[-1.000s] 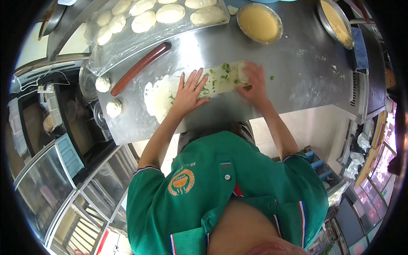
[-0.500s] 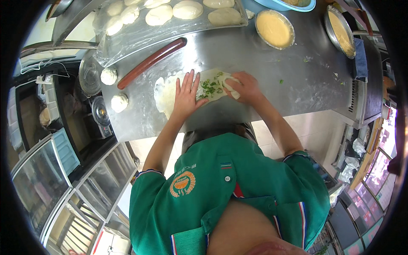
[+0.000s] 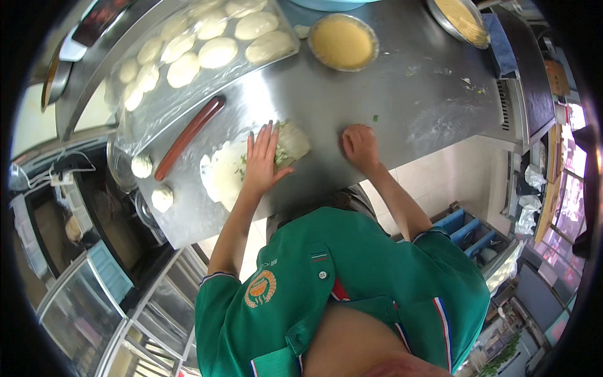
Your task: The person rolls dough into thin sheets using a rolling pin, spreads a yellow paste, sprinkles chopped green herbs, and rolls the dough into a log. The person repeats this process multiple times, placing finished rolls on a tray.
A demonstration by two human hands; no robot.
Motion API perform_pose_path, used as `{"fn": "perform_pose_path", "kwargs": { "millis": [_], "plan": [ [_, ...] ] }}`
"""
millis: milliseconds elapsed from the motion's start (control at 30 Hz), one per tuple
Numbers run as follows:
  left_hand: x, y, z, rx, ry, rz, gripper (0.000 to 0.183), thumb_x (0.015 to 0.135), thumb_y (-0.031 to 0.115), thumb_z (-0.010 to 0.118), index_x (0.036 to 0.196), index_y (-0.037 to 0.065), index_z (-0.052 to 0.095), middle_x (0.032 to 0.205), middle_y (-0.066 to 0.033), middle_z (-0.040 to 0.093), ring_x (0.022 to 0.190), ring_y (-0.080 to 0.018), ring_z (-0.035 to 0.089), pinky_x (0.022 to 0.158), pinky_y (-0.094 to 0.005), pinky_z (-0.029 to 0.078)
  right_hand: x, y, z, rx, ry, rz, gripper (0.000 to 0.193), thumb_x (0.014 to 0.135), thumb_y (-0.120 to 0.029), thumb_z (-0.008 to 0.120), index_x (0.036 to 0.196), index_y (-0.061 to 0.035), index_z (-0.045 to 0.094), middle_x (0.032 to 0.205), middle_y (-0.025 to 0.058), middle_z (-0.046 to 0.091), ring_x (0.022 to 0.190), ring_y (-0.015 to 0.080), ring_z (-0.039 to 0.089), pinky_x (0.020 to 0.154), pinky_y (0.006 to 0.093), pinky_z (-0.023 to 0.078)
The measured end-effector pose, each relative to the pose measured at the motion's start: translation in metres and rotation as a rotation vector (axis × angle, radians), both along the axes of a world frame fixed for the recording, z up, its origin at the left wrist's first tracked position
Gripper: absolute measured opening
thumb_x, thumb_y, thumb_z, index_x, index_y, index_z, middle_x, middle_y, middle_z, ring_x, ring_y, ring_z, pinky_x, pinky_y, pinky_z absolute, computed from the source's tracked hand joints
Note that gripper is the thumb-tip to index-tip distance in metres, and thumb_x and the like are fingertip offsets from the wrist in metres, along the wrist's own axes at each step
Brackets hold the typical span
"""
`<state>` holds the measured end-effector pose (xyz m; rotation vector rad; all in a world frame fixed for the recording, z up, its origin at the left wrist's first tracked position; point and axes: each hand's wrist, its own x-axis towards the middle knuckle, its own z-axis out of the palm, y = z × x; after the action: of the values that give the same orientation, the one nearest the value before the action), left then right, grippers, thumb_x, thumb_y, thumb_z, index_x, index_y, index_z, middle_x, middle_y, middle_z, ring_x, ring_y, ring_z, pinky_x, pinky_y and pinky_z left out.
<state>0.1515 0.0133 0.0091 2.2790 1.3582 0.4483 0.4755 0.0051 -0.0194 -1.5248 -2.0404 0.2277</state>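
Note:
A thin, pale sheet of dough (image 3: pixel 217 174) lies on the steel worktable (image 3: pixel 414 81), partly covered with chopped green onion (image 3: pixel 281 154). Its right end (image 3: pixel 296 141) is folded over toward the left. My left hand (image 3: pixel 261 164) rests flat on the dough with fingers stretched out, hiding part of the greens. To the right, apart from the dough, my right hand (image 3: pixel 360 148) is closed over the table with its fingers curled under. Whatever those fingers hold, if anything, is hidden. A reddish-brown rolling pin (image 3: pixel 190 138) lies beyond the sheet's left part.
Two dough balls (image 3: pixel 142 166) (image 3: pixel 162 198) sit near the table's left edge. A plastic-covered tray (image 3: pixel 269 61) holds several dough ovals at the far left. Behind my hands stand a bowl of yellow batter (image 3: pixel 343 43), another metal bowl (image 3: pixel 463 22) and a blue basin (image 3: pixel 330 4).
The dough's right end has been folded left over the greens. My right hand has let go of it and moved off to the right. My left hand stays flat on the dough. The view has shifted.

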Motion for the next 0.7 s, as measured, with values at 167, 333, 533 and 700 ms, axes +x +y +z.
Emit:
{"fn": "perform_pose_path", "kwargs": {
  "millis": [167, 333, 533, 700],
  "plan": [
    [0.049, 0.015, 0.003, -0.016, -0.05, -0.043, 0.11, 0.066, 0.035, 0.093, 0.153, -0.002, 0.037, 0.158, -0.0259, 0.038, 0.144, -0.0452, 0.038, 0.119, -0.0564, 0.031, 0.054, 0.03, -0.009, 0.077, -0.192, -0.197, 0.031, 0.087, -0.022, 0.074, 0.115, -0.0135, 0.064, 0.12, 0.0102, 0.059, 0.113, 0.0318, 0.055, 0.101, 0.0516, 0.038],
    [0.053, 0.023, -0.015, 0.005, 0.0, -0.014, 0.103, 0.066, 0.022, 0.093, 0.15, -0.003, 0.039, 0.146, -0.0271, 0.049, 0.132, -0.0468, 0.049, 0.11, -0.0516, 0.043, 0.2, 0.094, -0.017, 0.076, -0.363, -0.599, 0.054, 0.087, -0.038, 0.074, 0.131, -0.0118, 0.058, 0.132, 0.0143, 0.054, 0.127, 0.036, 0.048, 0.111, 0.0624, 0.029],
    [0.064, 0.02, 0.015, -0.074, 0.145, -0.002, 0.111, 0.064, 0.024, 0.093, 0.154, -0.002, 0.033, 0.157, -0.0277, 0.037, 0.143, -0.0466, 0.038, 0.119, -0.0568, 0.029, 0.394, 0.138, -0.02, 0.163, -0.407, -0.897, 0.094, 0.087, -0.069, 0.065, 0.154, -0.0077, 0.041, 0.161, 0.0273, 0.032, 0.15, 0.0473, 0.025, 0.117, 0.072, 0.014],
    [0.038, -0.001, 0.018, -0.122, 0.222, 0.071, 0.125, 0.062, 0.032, 0.092, 0.161, 0.0, 0.022, 0.167, -0.0259, 0.021, 0.153, -0.0436, 0.024, 0.125, -0.0595, 0.013, 0.494, 0.169, -0.026, 0.083, -0.235, -0.884, 0.086, 0.095, -0.058, 0.063, 0.147, 0.0079, 0.043, 0.15, 0.0321, 0.045, 0.14, 0.0477, 0.043, 0.119, 0.0476, 0.033]
  ]
}}
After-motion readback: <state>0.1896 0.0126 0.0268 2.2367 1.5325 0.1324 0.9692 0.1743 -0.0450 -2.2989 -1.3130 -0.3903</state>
